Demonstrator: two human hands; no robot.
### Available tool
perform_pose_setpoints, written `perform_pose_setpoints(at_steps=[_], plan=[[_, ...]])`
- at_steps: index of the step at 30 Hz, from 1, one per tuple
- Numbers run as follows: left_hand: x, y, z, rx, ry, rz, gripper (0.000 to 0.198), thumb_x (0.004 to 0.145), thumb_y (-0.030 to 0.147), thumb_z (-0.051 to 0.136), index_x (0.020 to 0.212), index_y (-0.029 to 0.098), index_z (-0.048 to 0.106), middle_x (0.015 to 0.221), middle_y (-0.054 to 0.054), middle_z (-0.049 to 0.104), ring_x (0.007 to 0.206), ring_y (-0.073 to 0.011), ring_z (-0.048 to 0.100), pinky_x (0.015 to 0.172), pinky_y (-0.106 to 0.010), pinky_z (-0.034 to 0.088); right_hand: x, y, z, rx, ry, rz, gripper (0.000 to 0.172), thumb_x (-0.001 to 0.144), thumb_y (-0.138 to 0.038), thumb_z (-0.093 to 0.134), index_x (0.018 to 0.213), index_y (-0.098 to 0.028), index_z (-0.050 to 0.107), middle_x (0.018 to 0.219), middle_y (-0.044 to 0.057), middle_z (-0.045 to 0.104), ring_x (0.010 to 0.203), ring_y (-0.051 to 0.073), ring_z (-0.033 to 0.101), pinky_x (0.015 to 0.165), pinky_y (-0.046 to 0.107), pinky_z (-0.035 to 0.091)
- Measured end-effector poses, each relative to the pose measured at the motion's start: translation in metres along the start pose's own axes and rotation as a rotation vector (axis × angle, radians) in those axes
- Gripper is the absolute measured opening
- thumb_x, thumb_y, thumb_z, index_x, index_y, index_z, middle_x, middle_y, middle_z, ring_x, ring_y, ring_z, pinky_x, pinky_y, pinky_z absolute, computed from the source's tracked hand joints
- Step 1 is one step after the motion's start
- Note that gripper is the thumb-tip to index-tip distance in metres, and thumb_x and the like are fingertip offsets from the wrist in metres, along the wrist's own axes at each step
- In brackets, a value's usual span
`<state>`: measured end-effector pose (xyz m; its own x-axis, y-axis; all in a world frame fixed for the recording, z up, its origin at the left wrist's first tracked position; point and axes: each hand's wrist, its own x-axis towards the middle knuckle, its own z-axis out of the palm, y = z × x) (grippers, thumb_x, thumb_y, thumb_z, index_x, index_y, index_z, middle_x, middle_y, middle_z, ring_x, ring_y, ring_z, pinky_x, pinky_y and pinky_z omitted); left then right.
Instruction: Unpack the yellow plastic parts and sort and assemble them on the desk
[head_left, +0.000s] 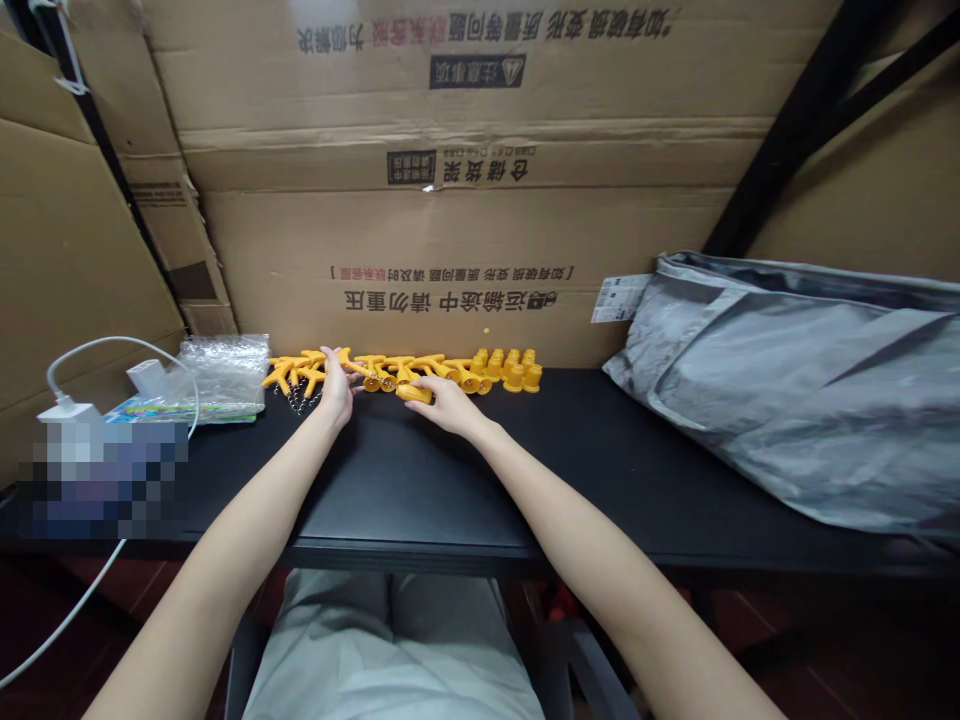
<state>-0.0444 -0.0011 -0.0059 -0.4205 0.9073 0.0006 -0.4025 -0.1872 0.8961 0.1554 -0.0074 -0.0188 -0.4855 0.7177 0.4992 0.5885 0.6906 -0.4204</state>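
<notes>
My left hand is closed around the yellow handle of a corkscrew, whose metal spiral points right toward my other hand. My right hand grips a yellow bell-shaped cap, close to the spiral's end; whether the two touch is too small to tell. Left of my left hand lies a group of loose yellow corkscrews with bare spirals. Behind both hands, a row of yellow corkscrews with caps lies along the cardboard. Several separate yellow caps stand at the right end of that row.
Bubble wrap lies at the table's back left, near a white charger with a cable and a blurred-out patch. A large grey bag covers the right side. Cardboard walls off the back of the black table.
</notes>
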Motion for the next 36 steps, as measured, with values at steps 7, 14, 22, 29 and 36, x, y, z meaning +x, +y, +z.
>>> perform_pose_setpoints(at_steps=[7, 14, 22, 29, 36], plan=[[-0.004, -0.001, 0.002, 0.004, -0.023, 0.004, 0.068, 0.085, 0.077, 0.023, 0.121, 0.027, 0.051, 0.084, -0.004, 0.062, 0.064, -0.0141, 0.059, 0.051, -0.021, 0.042, 0.001, 0.002, 0.003, 0.016, 0.052, -0.024, 0.025, 0.08, -0.024, 0.069, 0.105, -0.017, 0.07, 0.104, 0.01, 0.071, 0.098, 0.025, 0.067, 0.09, 0.041, 0.05], [-0.011, -0.008, 0.006, 0.031, -0.098, 0.065, 0.056, 0.09, 0.068, 0.033, 0.125, 0.029, 0.051, 0.092, -0.006, 0.065, 0.057, -0.0105, 0.058, 0.047, -0.019, 0.042, 0.001, 0.001, 0.003, -0.002, 0.081, -0.037, 0.024, 0.081, -0.025, 0.068, 0.104, -0.016, 0.07, 0.104, 0.011, 0.071, 0.097, 0.025, 0.066, 0.09, 0.04, 0.049], [-0.005, -0.015, -0.003, 0.25, -0.322, 0.195, 0.046, 0.079, 0.034, 0.069, 0.123, 0.024, 0.062, 0.09, -0.005, 0.068, 0.054, -0.01, 0.058, 0.051, -0.021, 0.044, 0.001, 0.01, 0.002, -0.052, 0.146, -0.011, 0.026, 0.083, -0.024, 0.065, 0.108, -0.016, 0.068, 0.109, 0.012, 0.068, 0.103, 0.025, 0.064, 0.094, 0.04, 0.047], [0.001, -0.013, -0.025, 0.762, -0.459, 0.654, 0.041, 0.067, 0.039, 0.078, 0.106, 0.027, 0.071, 0.052, 0.004, 0.054, 0.054, -0.0174, 0.057, 0.07, -0.029, 0.05, 0.0, 0.023, 0.002, -0.128, 0.143, -0.02, 0.024, 0.084, -0.022, 0.064, 0.108, -0.019, 0.068, 0.107, 0.01, 0.067, 0.102, 0.024, 0.062, 0.095, 0.04, 0.046], [-0.003, -0.012, -0.022, 0.88, -0.466, 0.697, 0.023, 0.062, 0.027, 0.079, 0.083, 0.029, 0.071, 0.066, 0.0, 0.065, 0.061, -0.0186, 0.059, 0.071, -0.028, 0.047, 0.0, 0.023, 0.001, -0.167, 0.082, -0.034, 0.023, 0.085, -0.021, 0.064, 0.107, -0.018, 0.067, 0.103, 0.011, 0.066, 0.1, 0.024, 0.061, 0.093, 0.041, 0.046]])
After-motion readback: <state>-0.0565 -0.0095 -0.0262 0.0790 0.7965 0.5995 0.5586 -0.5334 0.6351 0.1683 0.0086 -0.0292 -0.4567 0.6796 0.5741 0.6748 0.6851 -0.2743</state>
